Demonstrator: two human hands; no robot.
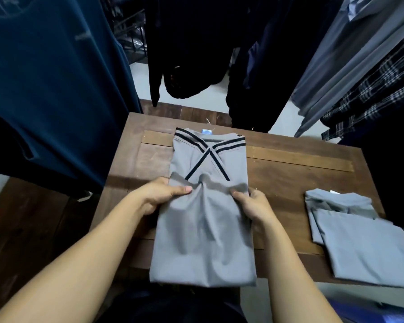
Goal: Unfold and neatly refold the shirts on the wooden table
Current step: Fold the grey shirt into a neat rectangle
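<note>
A grey shirt (205,229) with black stripes crossing on its folded-in sleeves lies lengthwise in the middle of the wooden table (296,173), its hem hanging over the near edge. My left hand (159,194) grips the shirt's left edge at mid-length, thumb on top and fingers under the cloth. On the opposite edge, at the same height, my right hand (254,206) holds it the same way. The cloth puckers between the two thumbs.
A pile of folded grey shirts (357,236) sits at the table's right near corner. Hanging clothes surround the table: a blue shirt (44,78) at left, dark garments (196,43) behind, grey and checked shirts (371,85) at right.
</note>
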